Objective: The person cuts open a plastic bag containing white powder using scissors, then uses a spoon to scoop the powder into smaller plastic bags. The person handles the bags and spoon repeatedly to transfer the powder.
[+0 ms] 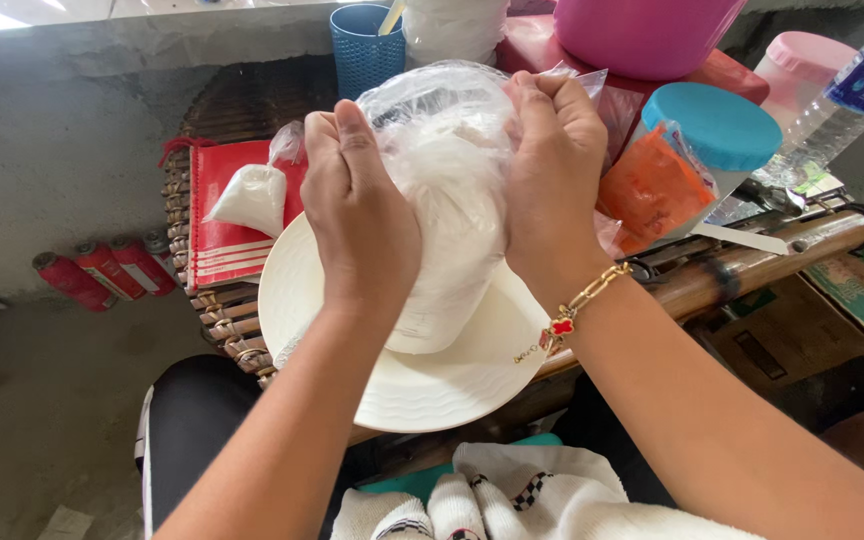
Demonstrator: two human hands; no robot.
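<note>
A white towel (512, 500) lies cut off below; left hand (357, 215) and right hand (552, 175) clench a half-hidden plastic bag (447, 150).

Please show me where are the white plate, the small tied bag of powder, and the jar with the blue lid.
Plate (432, 395): head view, on its bare front rim.
Small bag (252, 200): head view, on its powder-filled body.
Jar (717, 125): head view, on its blue lid.

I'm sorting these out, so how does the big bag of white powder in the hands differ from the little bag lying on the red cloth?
The big bag is far larger than the little bag. The left hand and right hand grip the big one upright over the white plate; the little one lies untouched, on its side, with its neck twisted shut. Both are clear plastic holding white powder.
</note>
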